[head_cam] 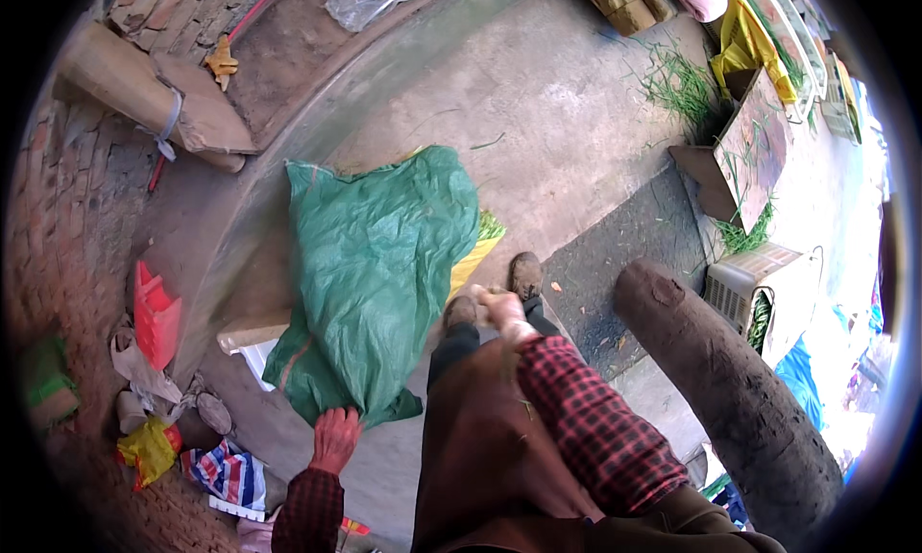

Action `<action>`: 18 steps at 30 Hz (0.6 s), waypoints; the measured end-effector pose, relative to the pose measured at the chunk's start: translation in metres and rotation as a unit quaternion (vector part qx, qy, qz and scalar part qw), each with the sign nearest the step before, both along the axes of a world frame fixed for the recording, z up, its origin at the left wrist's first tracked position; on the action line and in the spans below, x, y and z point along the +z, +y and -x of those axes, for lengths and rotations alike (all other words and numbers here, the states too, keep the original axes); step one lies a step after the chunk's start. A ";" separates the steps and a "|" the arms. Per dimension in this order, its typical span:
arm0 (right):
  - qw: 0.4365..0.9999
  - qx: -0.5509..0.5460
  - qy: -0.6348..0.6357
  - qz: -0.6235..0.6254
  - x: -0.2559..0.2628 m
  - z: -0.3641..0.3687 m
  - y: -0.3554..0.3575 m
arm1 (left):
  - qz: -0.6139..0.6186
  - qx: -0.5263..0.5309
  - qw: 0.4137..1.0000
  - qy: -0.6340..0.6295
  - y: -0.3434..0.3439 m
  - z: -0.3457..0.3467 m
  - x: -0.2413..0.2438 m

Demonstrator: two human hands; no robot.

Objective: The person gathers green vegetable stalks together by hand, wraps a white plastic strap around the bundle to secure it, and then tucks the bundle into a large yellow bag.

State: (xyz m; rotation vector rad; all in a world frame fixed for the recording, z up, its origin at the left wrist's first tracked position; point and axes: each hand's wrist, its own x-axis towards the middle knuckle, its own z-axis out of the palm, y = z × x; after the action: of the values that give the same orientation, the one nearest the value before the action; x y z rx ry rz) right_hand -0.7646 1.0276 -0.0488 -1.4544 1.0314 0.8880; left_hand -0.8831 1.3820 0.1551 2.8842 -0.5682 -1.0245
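A large green woven plastic sack (382,243) lies spread and creased over something on the concrete floor. My left hand (336,440) grips its near edge, fingers curled into the fabric. From under the sack's right side pokes a yellow sheet or bag (472,265) with cut green stalks (491,226) at its top. My right hand (500,309) hangs above my shoes, just right of the sack and apart from it. Its fingers are bent and blurred, and whether they hold anything cannot be told. Part of a pale box (252,333) shows beneath the sack's left side.
A thick log post (720,380) slants along my right. Beyond it stand a slatted plastic crate (763,293) and a wooden board structure (753,149) strewn with green stalks. Rolled cardboard (122,84), a red plastic container (155,319) and bags (227,474) line the brick wall at left.
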 end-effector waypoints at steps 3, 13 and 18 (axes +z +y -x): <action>0.995 -0.058 0.070 -0.031 -0.009 -0.050 0.042 | -0.008 0.025 1.000 0.000 -0.015 0.001 0.005; 0.963 -0.080 -0.256 0.024 0.054 -0.071 0.035 | -0.146 0.179 0.960 -0.160 0.021 0.036 0.004; 0.948 0.201 -0.142 0.203 -0.021 -0.021 -0.010 | -0.132 0.212 0.965 -0.074 0.001 0.051 -0.070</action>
State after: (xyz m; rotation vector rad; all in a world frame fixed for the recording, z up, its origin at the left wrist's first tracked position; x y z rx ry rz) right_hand -0.7439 1.0179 -0.0699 -2.1263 0.7345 0.7383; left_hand -0.9336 1.3828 0.0853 3.1185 0.2033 -0.8767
